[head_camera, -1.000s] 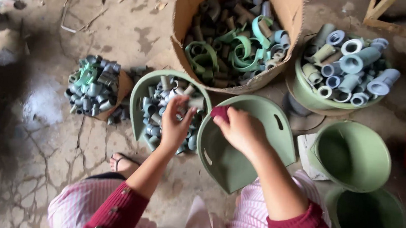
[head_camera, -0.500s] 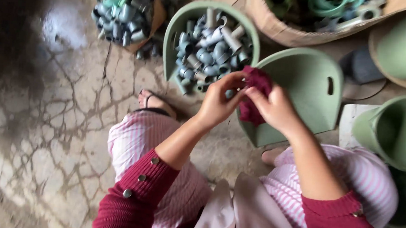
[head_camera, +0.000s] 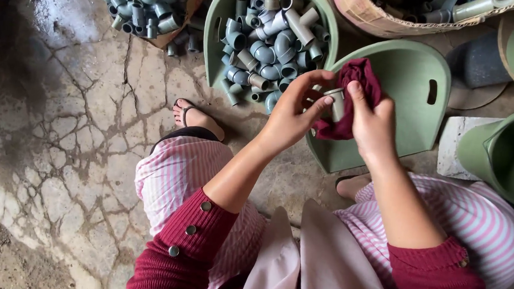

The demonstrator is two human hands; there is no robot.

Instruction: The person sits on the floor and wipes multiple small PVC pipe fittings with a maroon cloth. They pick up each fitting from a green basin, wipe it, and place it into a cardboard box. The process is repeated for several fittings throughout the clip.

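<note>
My left hand (head_camera: 295, 108) pinches a small grey pipe fitting (head_camera: 334, 103) between thumb and fingers. My right hand (head_camera: 372, 123) holds a dark red cloth (head_camera: 356, 79) wrapped against the same fitting, the thumb resting on its rim. Both hands meet above a green tray (head_camera: 409, 82) lying on the floor in front of my knees. Just beyond my left hand stands a green basin (head_camera: 216, 35) heaped with several grey pipe fittings (head_camera: 269, 38).
A second heap of grey fittings (head_camera: 141, 3) lies at the top left on cracked concrete floor (head_camera: 61, 138). A cardboard box (head_camera: 372, 17) sits at the top, green buckets (head_camera: 506, 154) at the right. My sandalled foot (head_camera: 196, 118) is beside the basin.
The view has dropped closer over my lap. My left hand left the basin and joined the right, and a grey fitting now shows between the hands against the red cloth.
</note>
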